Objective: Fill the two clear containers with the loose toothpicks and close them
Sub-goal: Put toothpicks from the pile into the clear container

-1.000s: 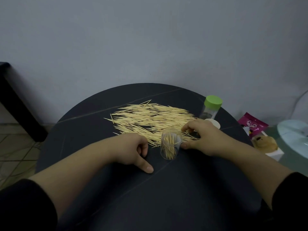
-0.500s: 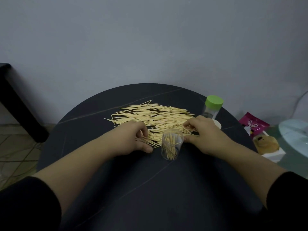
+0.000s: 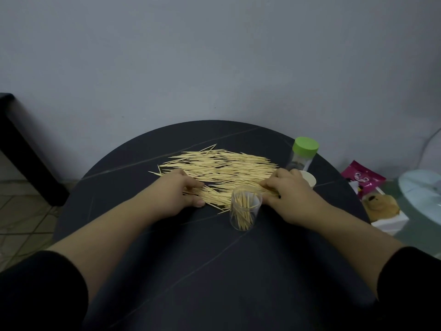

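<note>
A wide spread of loose toothpicks (image 3: 222, 166) lies across the far half of the round dark table (image 3: 214, 271). An open clear container (image 3: 244, 209) stands upright near the pile's front edge, partly filled with toothpicks. A second clear container with a green lid (image 3: 302, 154) stands at the back right, a white lid (image 3: 307, 179) lying beside it. My left hand (image 3: 177, 194) rests on the pile's left front, fingers curled over some toothpicks. My right hand (image 3: 290, 194) presses on the pile's right front, just right of the open container, fingertips on toothpicks.
Beyond the table's right edge are a pink packet (image 3: 362, 177), a small brown plush on a white box (image 3: 381, 206) and a pale round dish (image 3: 422, 194). A dark bench (image 3: 21, 144) stands at the left, by the grey wall.
My left hand has moved from the bare table up onto the left of the toothpick pile. My right hand has shifted slightly further onto the pile. The open container has stayed put.
</note>
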